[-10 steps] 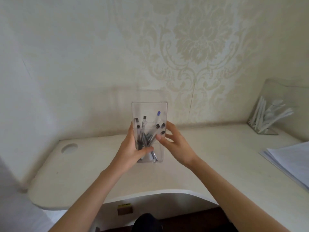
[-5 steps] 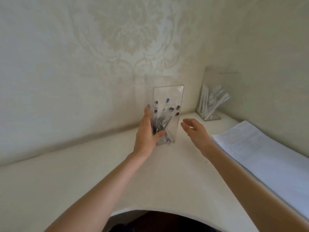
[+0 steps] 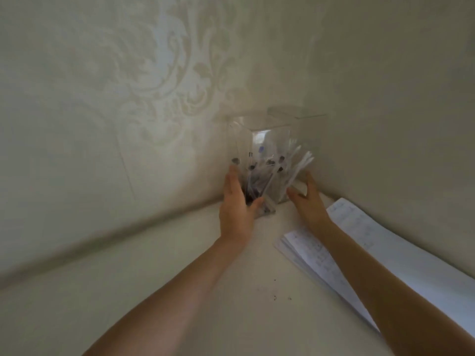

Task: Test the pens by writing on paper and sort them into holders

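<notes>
A: Where's the pen holder point(image 3: 259, 160)?
B: On the desk point(image 3: 180, 265), in the corner. Left hand point(image 3: 237, 204) wraps its side.
A: Right hand point(image 3: 308, 199)?
B: Fingers spread, beside a second holder point(image 3: 299, 150), grasping nothing. Paper stack point(image 3: 359, 235) just right.

No readable text here.
You see faint printed marks on the paper stack point(image 3: 341, 227) at your right, but they are too blurred to read.
</notes>
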The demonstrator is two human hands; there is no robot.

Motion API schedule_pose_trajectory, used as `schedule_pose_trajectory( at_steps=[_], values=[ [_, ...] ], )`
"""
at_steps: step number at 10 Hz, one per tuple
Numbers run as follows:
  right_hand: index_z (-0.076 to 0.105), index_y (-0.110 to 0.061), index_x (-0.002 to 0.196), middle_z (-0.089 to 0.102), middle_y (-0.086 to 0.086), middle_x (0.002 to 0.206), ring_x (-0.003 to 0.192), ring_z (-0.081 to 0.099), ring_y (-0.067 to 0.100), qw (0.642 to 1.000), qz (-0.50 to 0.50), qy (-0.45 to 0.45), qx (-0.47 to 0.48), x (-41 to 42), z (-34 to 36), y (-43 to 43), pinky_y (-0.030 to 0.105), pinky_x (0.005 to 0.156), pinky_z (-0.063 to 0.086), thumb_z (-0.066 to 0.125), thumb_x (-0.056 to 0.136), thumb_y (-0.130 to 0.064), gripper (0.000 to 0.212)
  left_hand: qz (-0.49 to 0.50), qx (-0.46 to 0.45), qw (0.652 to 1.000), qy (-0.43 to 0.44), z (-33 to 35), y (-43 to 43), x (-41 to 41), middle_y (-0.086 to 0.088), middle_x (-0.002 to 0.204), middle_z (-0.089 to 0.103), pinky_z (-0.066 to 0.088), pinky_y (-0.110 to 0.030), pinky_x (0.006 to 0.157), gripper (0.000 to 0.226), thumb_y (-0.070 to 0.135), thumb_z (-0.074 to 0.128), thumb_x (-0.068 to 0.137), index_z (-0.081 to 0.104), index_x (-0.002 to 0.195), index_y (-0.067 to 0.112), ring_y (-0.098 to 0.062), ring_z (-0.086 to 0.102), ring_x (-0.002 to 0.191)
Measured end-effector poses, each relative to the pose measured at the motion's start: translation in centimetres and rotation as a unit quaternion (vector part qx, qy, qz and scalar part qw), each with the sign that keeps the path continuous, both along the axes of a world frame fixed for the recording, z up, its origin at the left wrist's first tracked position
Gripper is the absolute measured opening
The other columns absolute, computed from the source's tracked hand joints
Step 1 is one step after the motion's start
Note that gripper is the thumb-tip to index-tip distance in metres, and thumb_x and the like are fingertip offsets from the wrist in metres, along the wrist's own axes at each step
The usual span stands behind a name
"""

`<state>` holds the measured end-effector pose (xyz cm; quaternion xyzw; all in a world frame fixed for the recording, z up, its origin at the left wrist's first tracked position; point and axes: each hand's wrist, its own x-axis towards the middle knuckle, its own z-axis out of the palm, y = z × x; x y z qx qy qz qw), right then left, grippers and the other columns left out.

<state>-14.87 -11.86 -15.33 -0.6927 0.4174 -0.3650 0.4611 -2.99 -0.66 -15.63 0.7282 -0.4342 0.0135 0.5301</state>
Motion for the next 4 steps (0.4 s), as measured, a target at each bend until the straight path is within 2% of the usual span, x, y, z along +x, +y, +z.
schedule_pose_trajectory(
  at_steps=[2, 3, 4],
  values=[
    [0.002, -0.024, 0.151, 0.012, 0.001, 0.158, 0.141, 0.028, 0.023, 0.998, 0.049, 0.010, 0.045, -0.6, 1.0, -0.4, 0.028, 0.105, 0.026, 0.055, 0.095, -0.013, 0.078, 0.038, 0.045, 0.998, -0.012, 0.7, -1.6, -0.9, -0.014, 0.151, 0.021, 0.046, -0.044, 0.091, 0.095, 0.031, 0.069, 0.081, 0.004, 0.148, 0.015, -0.030, 0.038, 0.130],
    [0.011, -0.022, 0.151, 0.020, 0.003, 0.156, 0.141, 0.026, 0.023, 0.996, 0.071, 0.043, 0.012, -1.1, 1.4, 0.5, 0.032, 0.110, 0.026, 0.055, 0.094, -0.014, 0.073, -0.020, 0.059, 0.998, 0.014, 1.0, -1.5, -1.0, -0.019, 0.153, 0.012, 0.035, -0.043, 0.104, 0.101, 0.033, 0.070, 0.080, -0.003, 0.148, 0.013, -0.032, 0.022, 0.138],
    [0.027, -0.020, 0.147, 0.032, 0.002, 0.150, 0.138, 0.032, 0.019, 0.995, 0.037, 0.032, -0.082, -2.4, 3.5, 2.5, 0.030, 0.109, 0.028, 0.052, 0.095, -0.011, 0.058, -0.069, 0.059, 0.995, 0.032, 3.1, 1.4, 0.1, -0.020, 0.153, 0.004, 0.017, -0.031, 0.110, 0.101, 0.037, 0.069, 0.080, -0.002, 0.147, 0.008, -0.029, 0.009, 0.141]
  ],
)
